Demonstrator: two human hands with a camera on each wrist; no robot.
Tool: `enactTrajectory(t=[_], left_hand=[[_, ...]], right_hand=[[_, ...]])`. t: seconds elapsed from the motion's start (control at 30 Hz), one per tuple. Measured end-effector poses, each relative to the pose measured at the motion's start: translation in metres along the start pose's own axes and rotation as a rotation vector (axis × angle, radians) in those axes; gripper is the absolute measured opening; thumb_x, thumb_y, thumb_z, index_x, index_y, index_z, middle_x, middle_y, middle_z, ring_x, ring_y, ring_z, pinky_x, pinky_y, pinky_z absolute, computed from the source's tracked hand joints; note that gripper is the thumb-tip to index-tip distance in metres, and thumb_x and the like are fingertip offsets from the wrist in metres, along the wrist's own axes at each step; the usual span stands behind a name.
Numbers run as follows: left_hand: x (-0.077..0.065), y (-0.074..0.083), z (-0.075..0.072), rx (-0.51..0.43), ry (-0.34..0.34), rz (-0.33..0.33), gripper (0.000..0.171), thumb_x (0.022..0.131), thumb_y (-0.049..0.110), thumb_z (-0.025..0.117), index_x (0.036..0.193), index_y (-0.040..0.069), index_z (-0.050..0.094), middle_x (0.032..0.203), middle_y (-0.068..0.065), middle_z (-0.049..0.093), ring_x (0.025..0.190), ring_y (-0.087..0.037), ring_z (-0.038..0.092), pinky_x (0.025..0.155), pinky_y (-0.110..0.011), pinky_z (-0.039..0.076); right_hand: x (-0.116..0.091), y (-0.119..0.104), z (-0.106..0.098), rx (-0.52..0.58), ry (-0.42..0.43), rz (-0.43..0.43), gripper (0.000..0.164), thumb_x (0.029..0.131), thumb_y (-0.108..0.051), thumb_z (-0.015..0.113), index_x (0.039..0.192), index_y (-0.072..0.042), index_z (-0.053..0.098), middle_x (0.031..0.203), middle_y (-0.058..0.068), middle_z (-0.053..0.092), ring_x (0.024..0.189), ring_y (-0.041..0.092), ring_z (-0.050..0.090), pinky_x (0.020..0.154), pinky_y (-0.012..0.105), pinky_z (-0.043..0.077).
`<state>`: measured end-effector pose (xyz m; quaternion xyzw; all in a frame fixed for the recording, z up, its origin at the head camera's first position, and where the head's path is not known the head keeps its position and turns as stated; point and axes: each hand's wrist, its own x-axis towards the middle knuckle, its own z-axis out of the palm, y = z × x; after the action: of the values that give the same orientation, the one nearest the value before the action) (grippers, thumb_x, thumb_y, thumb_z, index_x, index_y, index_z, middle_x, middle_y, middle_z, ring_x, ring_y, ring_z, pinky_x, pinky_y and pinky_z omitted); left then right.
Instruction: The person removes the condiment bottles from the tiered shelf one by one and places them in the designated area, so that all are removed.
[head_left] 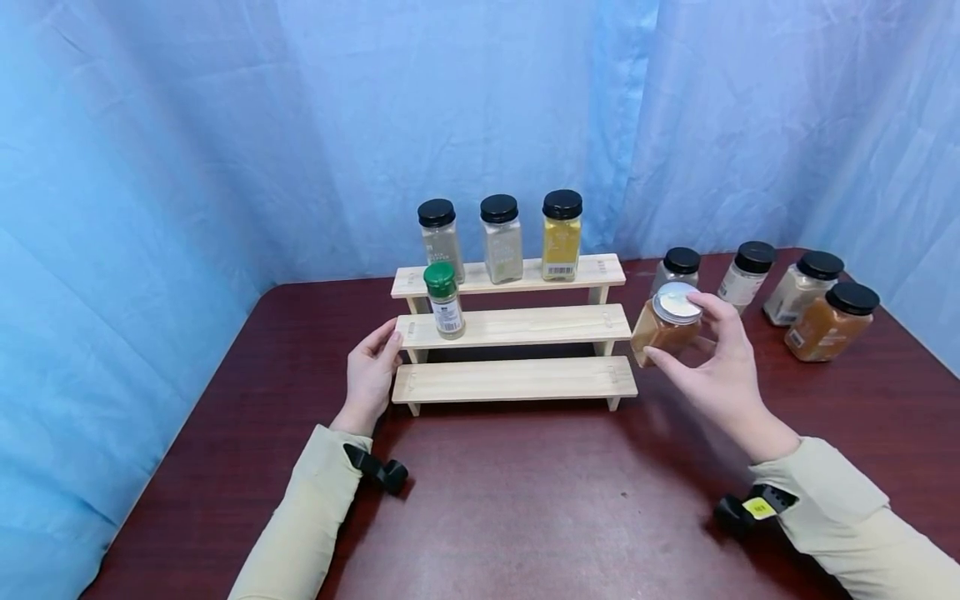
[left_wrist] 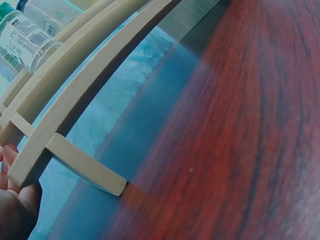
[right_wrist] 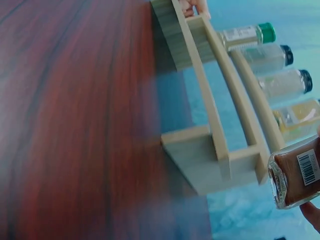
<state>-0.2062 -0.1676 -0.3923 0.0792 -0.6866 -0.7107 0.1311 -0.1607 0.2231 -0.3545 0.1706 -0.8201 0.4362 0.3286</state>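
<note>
My right hand (head_left: pixel 726 383) grips a square spice jar (head_left: pixel 662 332) of reddish-brown powder with a silver top, tilted and held up off the table beside the rack's right end. In the right wrist view, the jar's barcode label (right_wrist: pixel 308 166) shows. My left hand (head_left: pixel 369 373) holds the left end of the three-step wooden rack (head_left: pixel 513 380) near its middle step. On that step stands a green-capped spice bottle (head_left: pixel 446 308). Along the top step are a black-capped grey jar (head_left: pixel 444 244), a black-capped pale jar (head_left: pixel 503 247) and a black-capped yellow jar (head_left: pixel 562 242).
To the rack's right, on the dark red table (head_left: pixel 517 500), stand a small black-capped jar (head_left: pixel 678 265), a white-labelled jar (head_left: pixel 742 283), a pale jar (head_left: pixel 798 292) and an orange-brown jar (head_left: pixel 825 329). Blue curtains (head_left: pixel 450 108) hang behind and at both sides.
</note>
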Motion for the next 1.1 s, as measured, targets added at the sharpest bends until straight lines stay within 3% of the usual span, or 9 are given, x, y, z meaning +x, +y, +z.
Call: enactTrajectory(t=[0.47,0.7,1.1], left_hand=[[0.001,0.001,0.002,-0.005,0.003,-0.003,0.035,0.096,0.007,0.055,0.130,-0.001,0.056,0.084,0.010,0.060,0.062,-0.004,0.046,0.057,-0.015,0.041],[0.001,0.000,0.002,-0.007,0.002,-0.003,0.035,0.095,0.007,0.055,0.130,-0.002,0.056,0.083,0.010,0.060,0.061,-0.004,0.046,0.056,-0.015,0.040],[0.001,-0.002,0.000,-0.020,0.000,-0.001,0.036,0.095,0.007,0.055,0.130,-0.003,0.055,0.084,0.012,0.060,0.060,-0.003,0.046,0.056,-0.015,0.040]], right_hand=[[-0.005,0.025,-0.037,-0.086,-0.038,0.149,0.088,0.066,0.014,0.077,0.140,-0.006,0.035,0.125,-0.021,0.035,0.104,-0.014,0.039,0.078,-0.003,0.035],[-0.002,0.039,-0.052,-0.143,-0.078,0.209,0.087,0.073,0.008,0.075,0.143,-0.013,0.028,0.131,0.016,0.039,0.110,-0.008,0.038,0.078,-0.004,0.033],[0.004,0.066,-0.064,-0.207,-0.114,0.311,0.081,0.080,0.000,0.071,0.143,-0.011,0.022,0.129,0.025,0.038,0.097,-0.005,0.039,0.071,-0.004,0.033]])
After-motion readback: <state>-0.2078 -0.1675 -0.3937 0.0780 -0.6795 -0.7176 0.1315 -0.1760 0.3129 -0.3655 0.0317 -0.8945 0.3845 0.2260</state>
